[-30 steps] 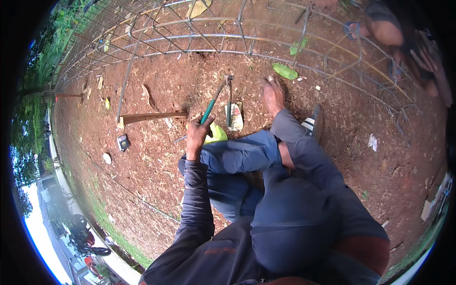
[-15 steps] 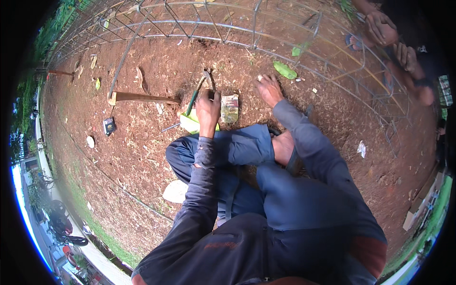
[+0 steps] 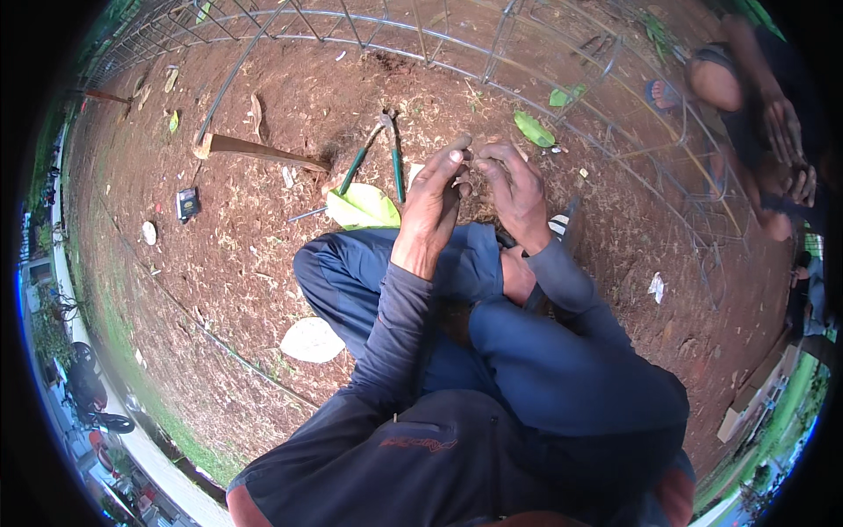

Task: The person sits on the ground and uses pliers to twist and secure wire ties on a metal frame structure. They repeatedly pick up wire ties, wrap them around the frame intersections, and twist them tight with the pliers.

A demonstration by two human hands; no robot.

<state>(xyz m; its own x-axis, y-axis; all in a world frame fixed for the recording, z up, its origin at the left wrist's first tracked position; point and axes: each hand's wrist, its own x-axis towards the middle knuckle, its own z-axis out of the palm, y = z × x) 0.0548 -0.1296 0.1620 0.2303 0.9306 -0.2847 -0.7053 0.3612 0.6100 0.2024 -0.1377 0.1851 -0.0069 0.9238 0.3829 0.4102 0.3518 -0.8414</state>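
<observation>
My left hand [image 3: 432, 200] and my right hand [image 3: 518, 195] are raised in front of my bent knee, fingertips almost meeting. Thumb and fingers are pinched together on each; whatever they hold is too small to make out. Just left of my left hand lie green-handled pincers [image 3: 397, 165] on the soil, handles spread apart. A yellow-green leaf [image 3: 367, 209] lies beside them near my knee, with a thin metal rod [image 3: 307, 213] poking out at its left. The small printed pack is mostly hidden behind my left hand.
A wire-rod cage [image 3: 369, 39] arcs across the far side. A wooden handle [image 3: 263, 151] lies at left, near a small dark box [image 3: 188, 204]. Green leaves [image 3: 534, 129] lie beyond my right hand. Another person's hands [image 3: 781, 132] show at far right.
My left hand has left the spot by the pincers and pack, moving right. My right hand has come up off the ground toward it. The other person's hands have shifted lower.
</observation>
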